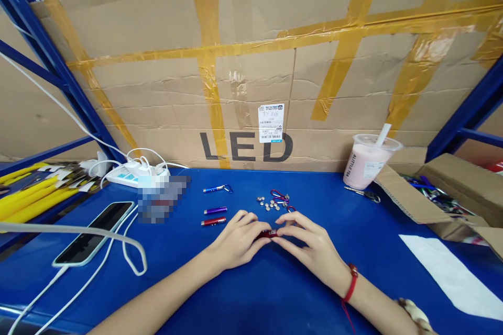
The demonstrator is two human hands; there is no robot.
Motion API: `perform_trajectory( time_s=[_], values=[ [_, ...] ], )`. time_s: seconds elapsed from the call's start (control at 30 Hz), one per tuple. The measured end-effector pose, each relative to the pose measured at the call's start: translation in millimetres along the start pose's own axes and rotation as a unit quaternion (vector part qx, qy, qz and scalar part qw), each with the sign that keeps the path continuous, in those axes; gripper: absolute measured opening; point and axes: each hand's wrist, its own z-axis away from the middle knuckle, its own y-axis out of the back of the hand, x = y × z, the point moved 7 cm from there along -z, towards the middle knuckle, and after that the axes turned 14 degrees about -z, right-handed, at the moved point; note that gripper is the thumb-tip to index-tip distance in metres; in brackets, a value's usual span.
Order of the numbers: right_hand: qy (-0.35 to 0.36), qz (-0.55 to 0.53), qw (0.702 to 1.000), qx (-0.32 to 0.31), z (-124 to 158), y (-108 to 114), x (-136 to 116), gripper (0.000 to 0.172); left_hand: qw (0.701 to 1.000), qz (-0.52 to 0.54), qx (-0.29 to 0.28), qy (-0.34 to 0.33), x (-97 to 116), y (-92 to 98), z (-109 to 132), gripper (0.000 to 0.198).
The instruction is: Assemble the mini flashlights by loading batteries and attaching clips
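Observation:
Low over the blue table, my left hand (238, 238) pinches a small red flashlight (269, 233) between thumb and fingers, covering much of it. At its other end, the thumb and fingertips of my right hand (308, 241) close on the same flashlight. Just beyond my hands lie several silver button cells (272, 205) and a few small carabiner clips (280, 198), red and purple. To the left are a blue mini flashlight (214, 189) with a clip, a purple one (215, 210) and another red one (213, 221).
A phone (94, 233) with white cables and a power strip (133, 172) occupy the left. On the right stand a pink drink cup (368, 162), an open carton (458, 183) of small parts, a keychain piece (362, 194) and white paper (451, 275). Cardboard (165, 110) walls the back.

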Motion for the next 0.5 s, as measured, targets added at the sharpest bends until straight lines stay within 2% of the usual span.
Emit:
perform_trajectory(
  time_s=[0.13,0.5],
  values=[
    [0.033,0.030,0.999,0.003,1.7,0.8,-6.1,0.012,1.000,0.005,-0.003,0.007,-0.8,0.7,0.4,0.017],
    [-0.001,-0.003,1.000,-0.017,0.0,-2.8,2.6,0.018,1.000,0.001,0.002,-0.011,3.7,-0.5,1.7,0.018]
  ],
)
